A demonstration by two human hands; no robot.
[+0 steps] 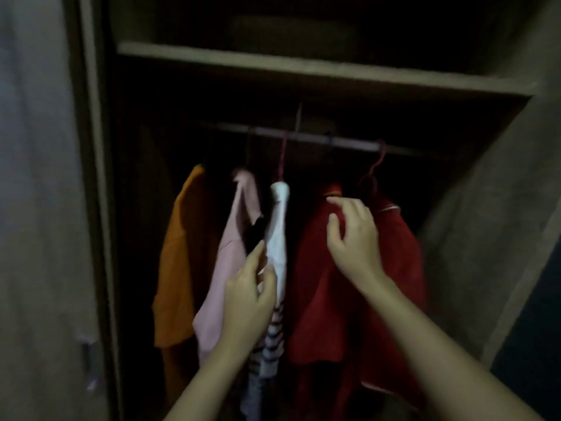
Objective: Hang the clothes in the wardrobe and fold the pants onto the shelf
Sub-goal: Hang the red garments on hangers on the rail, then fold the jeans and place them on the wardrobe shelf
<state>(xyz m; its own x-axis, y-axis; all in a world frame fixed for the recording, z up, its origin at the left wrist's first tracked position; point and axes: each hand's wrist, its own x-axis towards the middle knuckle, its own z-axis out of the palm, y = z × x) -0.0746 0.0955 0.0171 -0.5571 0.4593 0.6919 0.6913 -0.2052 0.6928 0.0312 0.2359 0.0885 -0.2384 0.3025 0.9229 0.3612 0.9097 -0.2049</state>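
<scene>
Head view: in the dark wardrobe [94,177], an orange shirt [179,268], pink top [224,262], white striped top [277,226] and red garment [318,299] hang from the rail [349,142] under the shelf [303,68]. The left grip [249,293] pinches the white striped top's edge. The right grip [355,238], fingers loosely spread and holding nothing, lies against the red garment near its collar.

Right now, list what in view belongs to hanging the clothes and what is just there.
Belongs to the job: orange garment, pink garment, white striped top, red garment, red hanger, rail, shelf, left hand, right hand.

Just there: wardrobe door, right side wall.
</scene>
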